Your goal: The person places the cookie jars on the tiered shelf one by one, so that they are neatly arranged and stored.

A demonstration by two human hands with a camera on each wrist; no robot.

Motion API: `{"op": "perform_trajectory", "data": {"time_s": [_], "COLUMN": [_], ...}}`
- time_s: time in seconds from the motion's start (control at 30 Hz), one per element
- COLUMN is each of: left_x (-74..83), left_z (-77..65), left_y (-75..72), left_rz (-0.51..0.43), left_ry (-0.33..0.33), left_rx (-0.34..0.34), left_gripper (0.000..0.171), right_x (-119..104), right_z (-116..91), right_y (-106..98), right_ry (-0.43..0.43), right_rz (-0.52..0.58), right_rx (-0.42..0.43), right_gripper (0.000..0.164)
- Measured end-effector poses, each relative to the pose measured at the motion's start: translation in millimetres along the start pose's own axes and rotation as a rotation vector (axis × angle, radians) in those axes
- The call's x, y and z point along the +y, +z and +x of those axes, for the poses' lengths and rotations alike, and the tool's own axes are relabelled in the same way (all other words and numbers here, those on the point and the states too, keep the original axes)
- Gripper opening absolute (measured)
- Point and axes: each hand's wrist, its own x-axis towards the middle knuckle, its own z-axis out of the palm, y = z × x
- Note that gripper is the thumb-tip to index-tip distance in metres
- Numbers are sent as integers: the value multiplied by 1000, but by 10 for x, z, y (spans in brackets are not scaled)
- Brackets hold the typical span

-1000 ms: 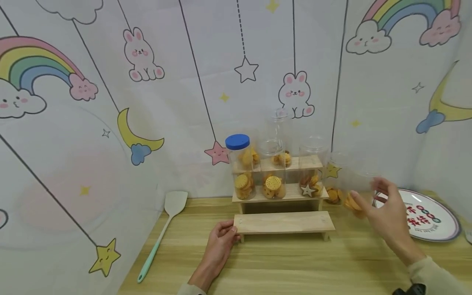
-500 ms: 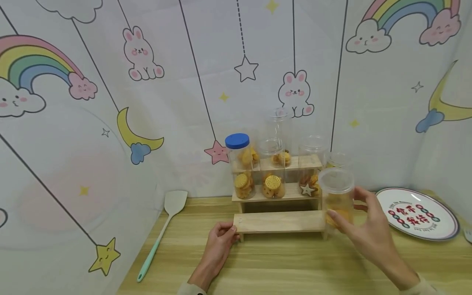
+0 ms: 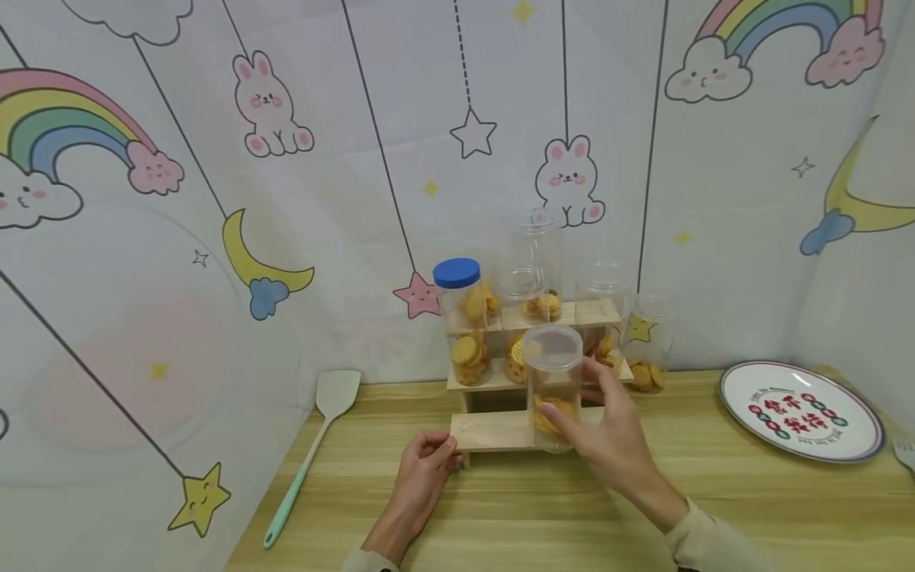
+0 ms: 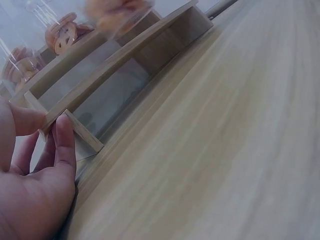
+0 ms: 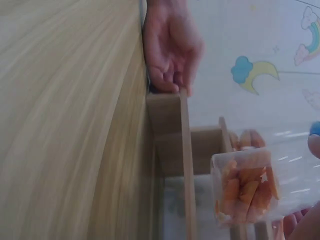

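My left hand (image 3: 422, 481) pinches the left end of the lowest board of a tiered wooden stand (image 3: 493, 430); the left wrist view has its thumb above the board (image 4: 107, 70) and fingers beneath. In my right hand (image 3: 618, 441) is a clear plastic jar (image 3: 554, 381) with orange snack pieces at its bottom. The jar is upright in front of the middle tier. The right wrist view shows a gap between the jar's base (image 5: 245, 195) and the lowest board (image 5: 186, 165). Part of the stand is hidden behind the jar and hand.
Clear jars of cookies stand on the upper tiers, one with a blue lid (image 3: 457, 273). Another snack jar (image 3: 646, 373) stands right of the stand. A spatula (image 3: 307, 465) lies left; a printed plate (image 3: 775, 377) and part of a fork (image 3: 905, 454) lie right.
My right hand has brought the jar left from near the plate, past the stand's right end, to over the lowest board's middle. The left hand keeps its place on the stand.
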Motion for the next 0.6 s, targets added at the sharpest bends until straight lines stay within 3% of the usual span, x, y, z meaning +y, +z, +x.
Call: {"op": "perform_trajectory", "data": {"time_s": [0.3,0.6], "left_x": [18,29], "left_z": [-3,-13], "left_y": [-13,-9], "left_rz": [-3,2], "left_ry": [-16,-30], "left_rx": [-5,-24], "left_gripper": [28,30], "right_x": [-6,-105], "right_z": [84,122], "right_y": [553,769], "right_ry": [5,9], "right_rz": [70,38], "right_rx": [-60,-83], "right_gripper": [73,82]}}
